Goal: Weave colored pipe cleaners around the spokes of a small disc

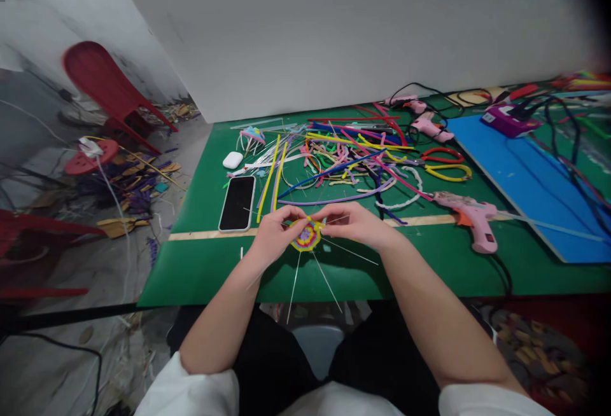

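Between my two hands is a small round woven disc (305, 238) of pipe cleaners, ringed in yellow, red and purple, with thin metal wires (329, 287) sticking out from it like spokes. My left hand (277, 235) pinches the disc's left and upper edge. Closed at the upper right rim, my right hand (351, 224) has its fingertips on the yellow pipe cleaner (319, 226) at the edge. Some fingertips are hidden behind the disc. Just beyond lie two long yellow pipe cleaners (268, 180) and a loose pile of coloured pipe cleaners (334, 161).
A phone (237, 203) and a white earbud case (233, 160) lie left on the green table (191, 270). To the right are a pink glue gun (470, 212), red- and yellow-handled scissors (449, 165) and a blue board (534, 193) with a purple power strip (510, 120). Cables trail there.
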`<action>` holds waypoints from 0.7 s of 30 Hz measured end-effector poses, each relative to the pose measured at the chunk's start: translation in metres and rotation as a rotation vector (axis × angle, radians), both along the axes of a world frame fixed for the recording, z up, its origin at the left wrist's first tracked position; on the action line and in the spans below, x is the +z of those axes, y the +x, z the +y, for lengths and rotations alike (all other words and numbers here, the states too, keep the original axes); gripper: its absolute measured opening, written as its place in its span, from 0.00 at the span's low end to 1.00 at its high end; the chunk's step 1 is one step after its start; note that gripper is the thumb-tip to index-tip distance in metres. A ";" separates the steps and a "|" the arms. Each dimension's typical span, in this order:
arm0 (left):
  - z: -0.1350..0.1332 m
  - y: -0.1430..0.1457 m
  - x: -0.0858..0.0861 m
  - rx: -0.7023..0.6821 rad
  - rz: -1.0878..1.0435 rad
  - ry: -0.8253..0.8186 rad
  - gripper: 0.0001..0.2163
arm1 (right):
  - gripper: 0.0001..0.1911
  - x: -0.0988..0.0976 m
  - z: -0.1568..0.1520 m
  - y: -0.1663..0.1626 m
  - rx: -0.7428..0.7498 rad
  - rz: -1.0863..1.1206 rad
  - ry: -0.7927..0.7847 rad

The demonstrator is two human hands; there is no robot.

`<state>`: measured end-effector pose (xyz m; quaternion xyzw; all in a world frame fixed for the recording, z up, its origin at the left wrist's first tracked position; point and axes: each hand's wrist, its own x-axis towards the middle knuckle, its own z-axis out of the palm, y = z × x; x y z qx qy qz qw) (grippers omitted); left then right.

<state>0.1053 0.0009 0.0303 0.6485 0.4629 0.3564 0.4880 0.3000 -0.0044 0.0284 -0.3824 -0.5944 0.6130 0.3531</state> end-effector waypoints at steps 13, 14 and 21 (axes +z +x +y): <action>0.001 0.004 -0.002 0.122 -0.095 -0.036 0.08 | 0.13 0.000 -0.001 -0.010 -0.163 0.036 -0.070; 0.001 0.004 -0.003 0.127 -0.097 -0.039 0.07 | 0.13 -0.001 -0.001 -0.011 -0.159 0.037 -0.068; 0.000 0.005 -0.007 0.095 -0.155 -0.025 0.06 | 0.16 -0.005 -0.002 -0.015 -0.119 0.062 -0.084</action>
